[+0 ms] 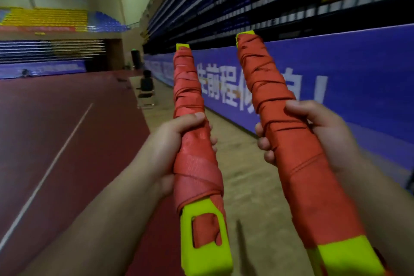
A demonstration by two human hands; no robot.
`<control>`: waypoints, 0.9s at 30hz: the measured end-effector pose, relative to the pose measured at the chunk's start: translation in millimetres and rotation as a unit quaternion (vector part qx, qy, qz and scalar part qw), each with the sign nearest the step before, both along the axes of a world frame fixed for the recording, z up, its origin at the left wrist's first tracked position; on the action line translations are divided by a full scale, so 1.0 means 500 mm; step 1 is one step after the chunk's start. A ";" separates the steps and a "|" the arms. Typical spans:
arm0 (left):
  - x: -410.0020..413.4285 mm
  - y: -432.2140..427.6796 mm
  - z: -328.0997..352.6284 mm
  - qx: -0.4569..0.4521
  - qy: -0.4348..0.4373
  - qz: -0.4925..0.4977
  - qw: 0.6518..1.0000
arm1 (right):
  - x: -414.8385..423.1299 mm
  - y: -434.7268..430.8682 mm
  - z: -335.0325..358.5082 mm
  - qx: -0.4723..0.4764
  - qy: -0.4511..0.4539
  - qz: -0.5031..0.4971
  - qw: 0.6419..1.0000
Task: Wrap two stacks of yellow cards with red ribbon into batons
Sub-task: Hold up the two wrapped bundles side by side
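- Nearest to us were the bare yellow ends (pixel 208 253) of the 2 card stacks, poking out below the red ribbon (pixel 188 87). On the left one, a patch of ribbon showed through the yellow.
- We had the left hand (pixel 165 152) wrapped around the middle of the left baton (pixel 197 163), thumb over the top and fingers curled behind.
- Our right hand (pixel 324 136) was clamped the same way on the right baton (pixel 309 186), with fingertips showing at its left edge.
- Both batons were up in the air in front of us, tilted away, near each other but not touching. Yellow tips (pixel 245 34) peeked out at the far ends too.
- Wrapping looked basically done on both, we reckoned.
- What could go wrong, just our guess: the upper turns on the right baton looked bunched and crossed, so a loose tail could unwind with any swinging. We couldn't see how either ribbon was tied off.
- Only the wrap held the cards, so slack ribbon could let a stack slide out.
- Background was a blue banner (pixel 336 74), a red court floor (pixel 56 130) and a seated person (pixel 146 84) way off.
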State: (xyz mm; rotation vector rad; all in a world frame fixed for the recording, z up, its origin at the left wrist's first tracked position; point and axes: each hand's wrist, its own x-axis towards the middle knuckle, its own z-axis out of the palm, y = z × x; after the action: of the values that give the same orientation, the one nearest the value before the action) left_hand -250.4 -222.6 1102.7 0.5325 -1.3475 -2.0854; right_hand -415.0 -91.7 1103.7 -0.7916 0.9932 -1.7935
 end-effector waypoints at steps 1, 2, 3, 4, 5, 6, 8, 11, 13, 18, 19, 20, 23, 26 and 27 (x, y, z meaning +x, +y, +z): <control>-0.039 0.006 0.004 -0.005 0.001 -0.028 1.000 | -0.023 0.021 0.002 0.000 0.001 -0.023 1.000; -0.099 0.027 0.012 -0.004 0.005 -0.069 0.998 | -0.063 0.059 0.006 -0.004 0.004 -0.056 0.998; -0.124 0.034 0.013 -0.008 0.007 -0.084 0.996 | -0.077 0.074 0.005 -0.002 0.000 -0.068 0.998; -0.177 0.057 0.015 -0.007 0.014 -0.108 0.994 | -0.112 0.110 0.004 -0.006 0.003 -0.087 0.996; -0.218 0.074 0.015 -0.010 0.016 -0.125 0.992 | -0.137 0.140 0.004 -0.005 0.003 -0.102 0.995; -0.269 0.101 0.016 -0.009 0.017 -0.143 0.990 | -0.175 0.179 0.003 -0.004 0.008 -0.121 0.993; -0.366 0.153 0.020 -0.013 0.013 -0.170 0.985 | -0.248 0.253 0.004 0.001 0.003 -0.158 0.987; -0.492 0.238 0.021 -0.008 0.008 -0.201 0.979 | -0.359 0.357 0.007 0.004 -0.004 -0.199 0.980; -0.568 0.297 0.019 -0.001 0.008 -0.219 0.976 | -0.429 0.421 0.010 -0.001 -0.015 -0.216 0.976; -0.740 0.419 0.013 -0.002 -0.006 -0.260 0.966 | -0.576 0.557 0.007 -0.029 -0.055 -0.251 0.966; -0.785 0.445 0.015 -0.009 -0.009 -0.269 0.963 | -0.608 0.586 0.003 -0.030 -0.056 -0.267 0.961; -0.817 0.461 0.017 -0.014 -0.009 -0.271 0.962 | -0.631 0.606 -0.001 -0.026 -0.058 -0.280 0.958; -0.930 0.511 0.013 -0.028 0.013 -0.283 0.959 | -0.705 0.666 -0.009 0.011 -0.041 -0.336 0.941; -1.043 0.553 -0.002 -0.064 0.020 -0.293 0.954 | -0.782 0.712 -0.009 0.058 -0.023 -0.382 0.922; -1.088 0.565 -0.008 -0.077 0.023 -0.303 0.950 | -0.813 0.726 -0.009 0.071 -0.014 -0.402 0.913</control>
State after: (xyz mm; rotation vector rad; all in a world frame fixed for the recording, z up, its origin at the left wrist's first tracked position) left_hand -794.5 60.0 1098.9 -0.0121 -1.7889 -2.4065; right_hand -821.4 271.5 1099.3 -0.2537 1.5549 -2.3617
